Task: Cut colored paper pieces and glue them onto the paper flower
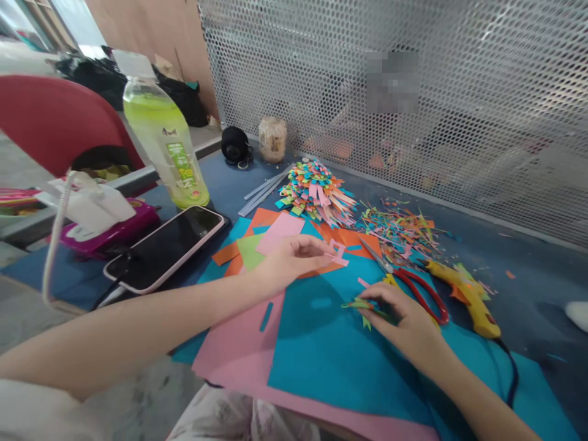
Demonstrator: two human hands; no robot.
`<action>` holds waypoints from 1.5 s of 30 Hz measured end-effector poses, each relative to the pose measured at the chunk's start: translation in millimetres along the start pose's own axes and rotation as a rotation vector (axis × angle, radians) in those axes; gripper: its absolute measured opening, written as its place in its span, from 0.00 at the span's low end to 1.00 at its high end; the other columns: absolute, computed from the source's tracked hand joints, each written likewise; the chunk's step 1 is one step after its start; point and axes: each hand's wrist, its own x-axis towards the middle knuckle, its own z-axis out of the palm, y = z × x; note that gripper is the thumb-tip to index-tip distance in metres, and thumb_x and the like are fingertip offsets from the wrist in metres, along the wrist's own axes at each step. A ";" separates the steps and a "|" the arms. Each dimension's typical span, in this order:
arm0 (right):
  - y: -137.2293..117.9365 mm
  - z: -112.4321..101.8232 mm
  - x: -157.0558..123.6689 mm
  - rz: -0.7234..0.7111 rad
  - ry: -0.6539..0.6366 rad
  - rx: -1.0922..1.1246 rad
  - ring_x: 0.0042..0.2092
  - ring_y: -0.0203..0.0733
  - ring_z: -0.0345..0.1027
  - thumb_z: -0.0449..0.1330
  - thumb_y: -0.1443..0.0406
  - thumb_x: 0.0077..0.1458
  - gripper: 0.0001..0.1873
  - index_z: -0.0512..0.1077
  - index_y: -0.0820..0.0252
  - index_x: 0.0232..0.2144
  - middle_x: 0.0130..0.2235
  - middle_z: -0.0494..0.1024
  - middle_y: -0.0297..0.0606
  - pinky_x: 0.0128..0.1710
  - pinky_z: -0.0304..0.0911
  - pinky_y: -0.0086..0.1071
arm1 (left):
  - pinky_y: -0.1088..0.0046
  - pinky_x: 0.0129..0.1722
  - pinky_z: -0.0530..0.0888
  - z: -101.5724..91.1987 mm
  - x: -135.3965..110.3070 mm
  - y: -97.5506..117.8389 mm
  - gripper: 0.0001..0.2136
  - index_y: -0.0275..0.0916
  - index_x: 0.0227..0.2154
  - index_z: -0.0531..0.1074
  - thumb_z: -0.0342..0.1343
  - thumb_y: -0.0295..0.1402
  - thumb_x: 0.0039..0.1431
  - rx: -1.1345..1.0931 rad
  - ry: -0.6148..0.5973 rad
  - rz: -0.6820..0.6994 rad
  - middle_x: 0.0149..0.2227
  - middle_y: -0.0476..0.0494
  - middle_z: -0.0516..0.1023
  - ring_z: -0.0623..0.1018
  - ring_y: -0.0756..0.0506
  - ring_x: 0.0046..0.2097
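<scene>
My left hand is closed in a pinch on a pink paper piece with small cut-out openings. Between the thumb and fingers of my right hand are small green and orange paper strips; their exact shape is partly hidden by the fingers. Both hands are above a blue paper sheet, with a pink sheet beside it. Just beyond my right hand lie scissors with red handles, and to their right a yellow hot glue gun.
A fringed multicolour paper bundle and a heap of thin paper scraps lie farther back, near the perforated metal screen. Clear glue sticks, a phone, a drink bottle and a tissue pack are at left.
</scene>
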 end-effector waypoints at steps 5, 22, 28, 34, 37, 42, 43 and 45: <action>-0.4 0.2 3.5 0.223 0.079 0.317 0.31 0.41 0.71 0.62 0.59 0.43 0.12 0.69 0.58 0.31 0.30 0.75 0.37 0.31 0.68 0.33 | 0.77 0.36 0.73 -0.4 -2.1 -4.1 0.07 0.35 0.27 0.74 0.64 0.31 0.45 -0.049 -0.112 -0.018 0.32 0.45 0.81 0.80 0.49 0.37; -3.9 4.3 2.8 0.233 0.064 0.417 0.29 0.39 0.70 0.64 0.59 0.42 0.11 0.72 0.59 0.28 0.28 0.76 0.36 0.30 0.67 0.30 | 0.76 0.34 0.73 8.6 -10.7 -6.8 0.08 0.32 0.32 0.73 0.59 0.32 0.51 0.120 -0.235 -0.020 0.34 0.39 0.81 0.80 0.47 0.37; -2.4 3.7 1.6 0.215 0.033 0.363 0.30 0.39 0.69 0.63 0.59 0.44 0.10 0.71 0.59 0.27 0.28 0.76 0.36 0.31 0.66 0.30 | 0.77 0.36 0.73 9.6 -11.0 -5.8 0.07 0.32 0.32 0.73 0.58 0.31 0.51 0.106 -0.263 -0.021 0.34 0.39 0.80 0.79 0.48 0.37; -0.9 3.4 0.6 0.208 0.009 0.333 0.31 0.40 0.70 0.63 0.58 0.45 0.10 0.72 0.58 0.29 0.29 0.76 0.37 0.30 0.66 0.31 | 0.77 0.38 0.73 10.2 -11.6 -7.2 0.08 0.33 0.31 0.73 0.60 0.32 0.50 0.057 -0.293 -0.019 0.33 0.41 0.80 0.79 0.49 0.37; 0.7 3.6 0.2 0.199 0.002 0.329 0.31 0.40 0.70 0.63 0.58 0.46 0.10 0.73 0.58 0.29 0.30 0.76 0.37 0.31 0.67 0.31 | 0.78 0.38 0.73 10.2 -11.6 -7.8 0.08 0.33 0.31 0.73 0.60 0.33 0.50 0.054 -0.314 -0.008 0.33 0.42 0.80 0.79 0.49 0.37; -0.4 2.7 0.3 0.179 0.028 0.281 0.30 0.40 0.70 0.63 0.59 0.45 0.10 0.73 0.59 0.28 0.29 0.77 0.37 0.30 0.67 0.31 | 0.77 0.38 0.73 10.0 -11.1 -9.4 0.09 0.32 0.32 0.72 0.60 0.33 0.50 0.043 -0.332 -0.014 0.33 0.41 0.80 0.79 0.49 0.37; -1.1 2.4 0.4 0.174 0.032 0.274 0.30 0.40 0.70 0.63 0.59 0.45 0.10 0.73 0.59 0.28 0.29 0.77 0.37 0.30 0.68 0.31 | 0.76 0.38 0.74 9.8 -11.0 -9.9 0.09 0.32 0.32 0.72 0.60 0.33 0.50 0.035 -0.336 -0.017 0.33 0.41 0.80 0.79 0.49 0.37; -2.5 1.9 0.7 0.164 0.030 0.264 0.30 0.40 0.71 0.63 0.59 0.45 0.09 0.73 0.59 0.28 0.29 0.77 0.37 0.30 0.68 0.31 | 0.76 0.38 0.74 9.4 -10.9 -10.7 0.09 0.33 0.34 0.71 0.59 0.32 0.51 0.017 -0.348 -0.018 0.34 0.41 0.80 0.79 0.48 0.38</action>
